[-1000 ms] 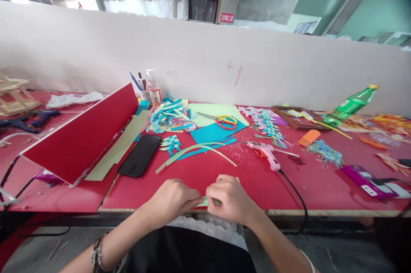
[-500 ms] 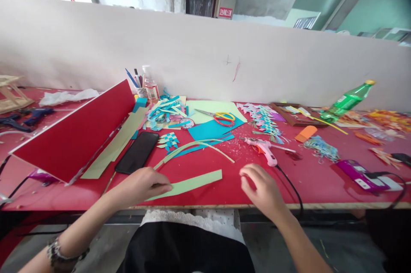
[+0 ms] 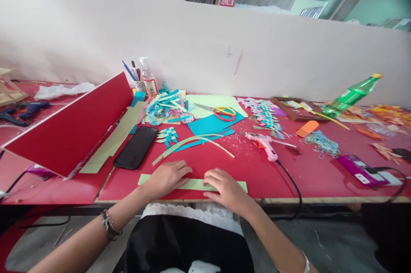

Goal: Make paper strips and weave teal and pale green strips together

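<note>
A light green paper strip (image 3: pixel 196 184) lies crosswise near the front edge of the red table. My left hand (image 3: pixel 170 178) grips its upper edge left of the middle, fingers bent over the paper. Close by on the right, my right hand (image 3: pixel 221 185) has its thumb and fingers closed on the same strip. Parts of the strip are hidden beneath both hands. Just beyond it are narrow curved green strips (image 3: pixel 180 145) and a small woven blue-and-green paper piece (image 3: pixel 167 136).
A black phone (image 3: pixel 136 148) and a folded red board (image 3: pixel 73 127) stand to the left. Scissors (image 3: pixel 221 112) rest on blue paper (image 3: pixel 208 124). A pink glue gun (image 3: pixel 265 144) with a cord, a purple power strip (image 3: pixel 361 170) and a green bottle (image 3: pixel 351 95) are to the right.
My right hand has come left onto the paper strip, which it was apart from before. The strip has shifted right and now lies level along the table edge. My left hand moved right.
</note>
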A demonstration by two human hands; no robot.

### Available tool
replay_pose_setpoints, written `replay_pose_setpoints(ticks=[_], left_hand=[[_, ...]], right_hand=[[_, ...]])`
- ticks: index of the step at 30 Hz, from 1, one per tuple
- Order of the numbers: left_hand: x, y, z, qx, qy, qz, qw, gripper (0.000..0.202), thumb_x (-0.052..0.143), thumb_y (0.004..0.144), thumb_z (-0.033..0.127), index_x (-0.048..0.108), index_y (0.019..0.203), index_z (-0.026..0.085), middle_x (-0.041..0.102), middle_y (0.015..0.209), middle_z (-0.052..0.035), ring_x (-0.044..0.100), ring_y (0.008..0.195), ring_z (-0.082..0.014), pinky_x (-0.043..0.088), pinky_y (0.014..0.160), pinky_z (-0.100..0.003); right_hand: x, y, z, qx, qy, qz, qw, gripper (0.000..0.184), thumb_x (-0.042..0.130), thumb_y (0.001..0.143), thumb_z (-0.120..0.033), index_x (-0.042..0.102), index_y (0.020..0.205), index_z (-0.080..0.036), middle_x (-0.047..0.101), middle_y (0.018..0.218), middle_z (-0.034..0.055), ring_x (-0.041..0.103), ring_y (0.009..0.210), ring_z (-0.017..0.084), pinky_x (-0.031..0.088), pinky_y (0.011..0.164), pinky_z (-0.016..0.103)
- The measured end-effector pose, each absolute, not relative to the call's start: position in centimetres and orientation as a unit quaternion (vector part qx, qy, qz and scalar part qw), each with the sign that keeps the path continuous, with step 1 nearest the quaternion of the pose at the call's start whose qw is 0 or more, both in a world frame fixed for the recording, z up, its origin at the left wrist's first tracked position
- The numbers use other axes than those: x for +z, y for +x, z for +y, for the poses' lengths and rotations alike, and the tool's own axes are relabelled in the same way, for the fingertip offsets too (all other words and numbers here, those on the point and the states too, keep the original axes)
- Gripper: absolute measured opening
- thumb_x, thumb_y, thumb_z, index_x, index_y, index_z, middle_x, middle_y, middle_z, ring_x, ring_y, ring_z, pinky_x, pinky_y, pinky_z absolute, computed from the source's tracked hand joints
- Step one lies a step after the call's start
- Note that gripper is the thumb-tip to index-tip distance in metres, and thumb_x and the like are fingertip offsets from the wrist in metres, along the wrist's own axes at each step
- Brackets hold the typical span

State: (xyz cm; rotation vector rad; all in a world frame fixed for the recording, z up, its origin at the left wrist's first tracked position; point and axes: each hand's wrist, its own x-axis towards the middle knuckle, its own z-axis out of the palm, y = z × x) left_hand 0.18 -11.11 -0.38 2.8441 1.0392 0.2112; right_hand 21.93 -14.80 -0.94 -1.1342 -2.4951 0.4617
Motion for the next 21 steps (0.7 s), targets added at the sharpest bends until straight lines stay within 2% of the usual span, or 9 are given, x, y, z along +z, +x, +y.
replay_pose_setpoints(ticks=[4, 7, 12, 16, 21], left_hand=[[-0.44, 0.23, -11.81, 0.074, 0.941, 0.320, 0.082, 0.029, 0.044, 0.081, 0.033, 0.049, 0.106, 0.021, 0.052, 0.100, -0.0053, 0.050, 0.091, -0.0181, 0.039, 0.077, -0.028], [-0.58, 0.13, -12.11, 0.078, 0.938, 0.320, 0.111, 0.036, 0.049, 0.077, 0.037, 0.047, 0.109, 0.021, 0.051, 0.101, -0.0052, 0.049, 0.091, -0.0182, 0.040, 0.078, -0.028], [-0.45, 0.08, -11.81, 0.072, 0.941, 0.309, 0.117, 0.026, 0.041, 0.083, 0.033, 0.050, 0.103, 0.019, 0.053, 0.096, -0.0049, 0.050, 0.087, -0.0161, 0.040, 0.075, -0.026], [-0.18, 0.28, -11.73, 0.063, 0.955, 0.283, 0.066, 0.023, 0.036, 0.085, 0.032, 0.052, 0.096, 0.018, 0.055, 0.089, -0.0036, 0.052, 0.080, -0.0154, 0.039, 0.069, -0.026], [-0.21, 0.48, -11.94, 0.059, 0.964, 0.257, -0.044, 0.026, 0.029, 0.088, 0.021, 0.055, 0.090, 0.016, 0.058, 0.078, -0.0036, 0.053, 0.070, -0.0157, 0.037, 0.060, -0.027]], right_hand=[[-1.66, 22.04, -14.57, 0.198, -0.405, -0.866, 0.215, 0.010, 0.052, 0.078, -0.024, 0.053, 0.087, -0.019, 0.054, 0.092, 0.0034, 0.048, 0.086, 0.015, 0.039, 0.078, 0.029], [-1.95, 22.23, -14.57, 0.216, -0.405, -0.859, 0.228, 0.010, 0.050, 0.079, -0.024, 0.053, 0.087, -0.020, 0.054, 0.092, 0.0038, 0.048, 0.087, 0.016, 0.040, 0.078, 0.029], [-1.87, 22.36, -14.91, 0.219, -0.424, -0.847, 0.233, 0.018, 0.056, 0.075, -0.029, 0.053, 0.090, -0.020, 0.052, 0.095, 0.0051, 0.047, 0.088, 0.017, 0.041, 0.077, 0.030], [-1.75, 22.29, -14.68, 0.213, -0.432, -0.846, 0.229, 0.014, 0.053, 0.077, -0.028, 0.053, 0.088, -0.020, 0.052, 0.090, 0.0047, 0.048, 0.086, 0.017, 0.042, 0.075, 0.030], [-1.40, 22.42, -14.16, 0.197, -0.414, -0.863, 0.212, 0.014, 0.047, 0.081, -0.029, 0.053, 0.089, -0.019, 0.053, 0.088, 0.0043, 0.049, 0.084, 0.015, 0.042, 0.074, 0.028]])
